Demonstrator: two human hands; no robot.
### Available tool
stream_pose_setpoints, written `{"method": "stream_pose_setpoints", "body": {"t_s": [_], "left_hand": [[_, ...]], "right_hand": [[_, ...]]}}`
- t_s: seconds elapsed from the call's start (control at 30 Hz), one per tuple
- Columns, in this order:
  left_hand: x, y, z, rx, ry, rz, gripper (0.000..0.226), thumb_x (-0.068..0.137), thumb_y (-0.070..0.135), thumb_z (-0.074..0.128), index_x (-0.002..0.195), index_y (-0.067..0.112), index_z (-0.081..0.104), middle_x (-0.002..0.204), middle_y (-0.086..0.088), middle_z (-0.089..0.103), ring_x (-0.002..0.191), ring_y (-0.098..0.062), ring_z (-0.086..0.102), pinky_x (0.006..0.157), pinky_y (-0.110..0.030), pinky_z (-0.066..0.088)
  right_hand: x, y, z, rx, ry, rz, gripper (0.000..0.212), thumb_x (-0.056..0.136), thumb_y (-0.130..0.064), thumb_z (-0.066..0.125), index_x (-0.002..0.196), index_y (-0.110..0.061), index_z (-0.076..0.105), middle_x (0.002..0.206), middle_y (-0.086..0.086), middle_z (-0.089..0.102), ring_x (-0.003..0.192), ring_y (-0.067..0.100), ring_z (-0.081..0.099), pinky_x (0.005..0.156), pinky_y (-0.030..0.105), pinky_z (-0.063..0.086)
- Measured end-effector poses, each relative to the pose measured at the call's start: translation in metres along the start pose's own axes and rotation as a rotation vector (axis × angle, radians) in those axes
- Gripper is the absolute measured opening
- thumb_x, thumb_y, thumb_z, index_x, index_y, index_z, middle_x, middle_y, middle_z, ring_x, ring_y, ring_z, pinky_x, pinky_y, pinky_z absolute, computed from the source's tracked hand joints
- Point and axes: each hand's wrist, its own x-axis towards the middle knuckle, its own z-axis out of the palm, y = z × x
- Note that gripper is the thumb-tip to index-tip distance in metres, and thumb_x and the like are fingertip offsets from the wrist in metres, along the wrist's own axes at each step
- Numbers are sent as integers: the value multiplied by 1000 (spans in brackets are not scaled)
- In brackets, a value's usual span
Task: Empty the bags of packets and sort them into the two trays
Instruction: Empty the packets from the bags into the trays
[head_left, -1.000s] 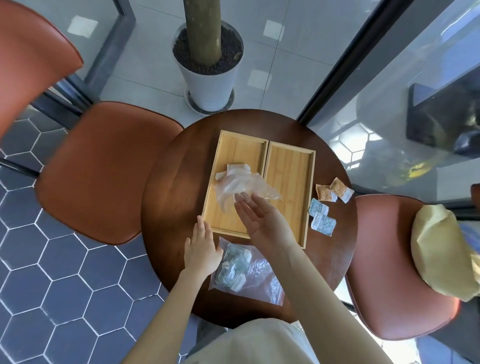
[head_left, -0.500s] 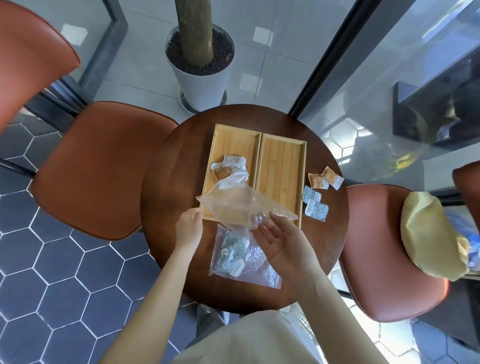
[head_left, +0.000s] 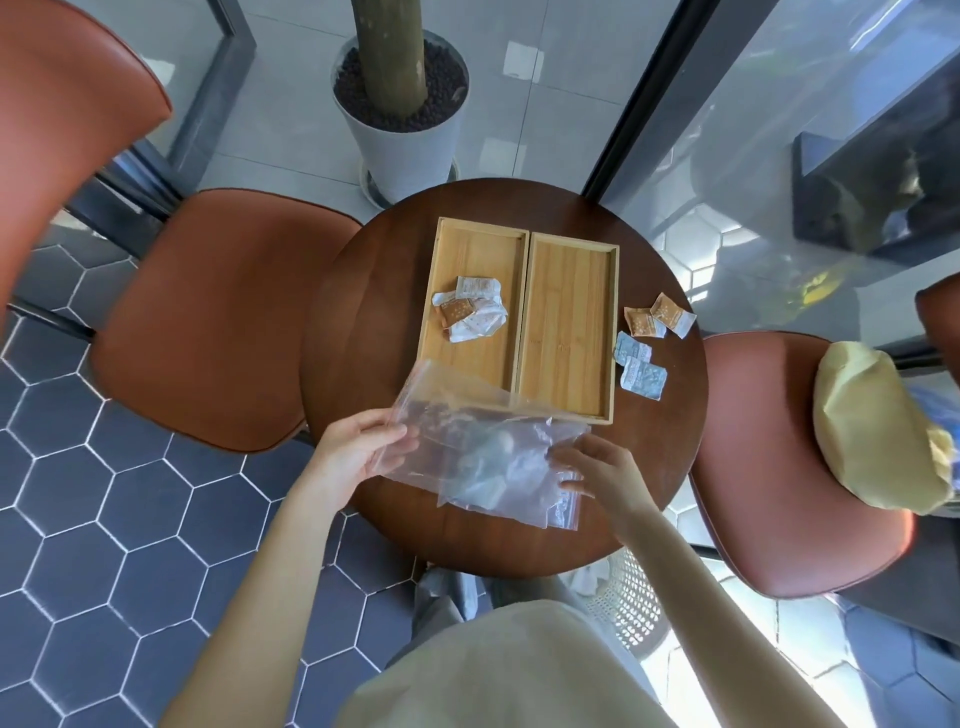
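Note:
Two bamboo trays lie side by side on the round dark table (head_left: 363, 332). The left tray (head_left: 478, 244) holds a small heap of white and brown packets (head_left: 470, 314); the right tray (head_left: 571, 291) holds nothing. My left hand (head_left: 358, 449) grips the left edge of an empty clear plastic bag (head_left: 447, 410) held over the table's near side. Under it lies a second clear bag (head_left: 498, 483) with pale blue-green packets inside. My right hand (head_left: 597, 475) rests on that stack, fingers on the plastic. Which bag it pinches is unclear.
Loose brown packets (head_left: 657, 319) and blue packets (head_left: 639, 371) lie on the table right of the trays. Red-brown chairs stand left (head_left: 208, 322) and right (head_left: 779, 467); the right one carries a yellow bag (head_left: 878, 431). A potted trunk (head_left: 400, 109) stands behind the table.
The packets dropped out of the clear bag into the left tray. Both hands then drew the emptied bag back from over the tray to the table's near side, above the full bag.

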Motion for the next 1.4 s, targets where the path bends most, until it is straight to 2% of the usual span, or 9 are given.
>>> {"method": "stream_pose_setpoints", "body": {"t_s": [0.13, 0.33, 0.47, 0.73, 0.83, 1.03, 1.17, 1.3, 1.4], "left_hand": [[-9, -11, -17, -9, -1, -20, 22, 81, 2, 64, 98, 15, 67, 84, -4, 76, 81, -20, 72, 56, -23, 57], [-17, -27, -39, 21, 138, -10, 18, 81, 2, 64, 89, 17, 69, 74, 0, 76, 73, -15, 72, 52, -21, 56], [-12, -35, -52, 5, 263, -6, 18, 85, 2, 59, 96, 15, 65, 73, 2, 75, 71, -12, 71, 58, -22, 56], [7, -53, -72, 115, 481, 28, 13, 82, 1, 60, 88, 12, 63, 51, 14, 68, 70, -9, 63, 62, -21, 45], [11, -58, -70, 194, 584, 37, 19, 81, 0, 60, 100, 2, 63, 78, -7, 72, 73, -17, 65, 65, -25, 47], [7, -61, -49, 924, 724, 261, 53, 82, 20, 64, 128, 3, 44, 130, -21, 50, 119, -40, 44, 94, -50, 38], [-2, -73, -17, 1357, 453, 569, 48, 87, 23, 57, 131, 9, 45, 143, -19, 39, 130, -37, 36, 101, -52, 34], [-2, -99, 16, 1519, 228, 533, 58, 93, 38, 42, 143, 15, 24, 155, -13, 16, 141, -28, 17, 112, -50, 19], [2, -114, 28, 1533, 203, 448, 66, 93, 45, 35, 145, 15, 7, 156, -14, 3, 143, -28, 8, 113, -50, 13]], "right_hand": [[7, 5, 8, 265, -79, 142, 16, 92, -16, 53, 95, -9, 66, 79, 9, 72, 73, 24, 70, 60, 30, 58], [18, 23, 44, 130, 62, 88, 17, 88, -23, 60, 86, -9, 70, 53, 0, 68, 53, 12, 64, 43, 20, 50], [23, 45, 71, 284, -101, 252, 24, 90, -35, 54, 97, -14, 64, 76, 2, 73, 73, 18, 68, 68, 33, 57], [30, 75, 112, -135, 5, 186, 13, 70, -3, 72, 80, -8, 66, 67, 7, 69, 56, 18, 65, 54, 26, 58], [34, 82, 122, -176, 68, 183, 12, 68, -10, 76, 69, -13, 64, 70, 10, 71, 60, 21, 68, 54, 28, 58], [30, 80, 123, -469, 52, 49, 25, 74, -35, 70, 82, -12, 63, 80, 10, 71, 72, 23, 65, 68, 35, 53], [19, 70, 107, -789, 64, -59, 23, 85, -32, 50, 94, -15, 63, 89, 8, 69, 81, 26, 62, 67, 32, 48], [15, 74, 79, -990, 200, -274, 21, 92, -20, 44, 98, -10, 60, 92, 12, 69, 84, 31, 62, 60, 31, 44], [16, 89, 53, -1064, 382, -360, 31, 91, -18, 48, 121, -10, 52, 122, 12, 58, 113, 29, 50, 82, 36, 43]]}}
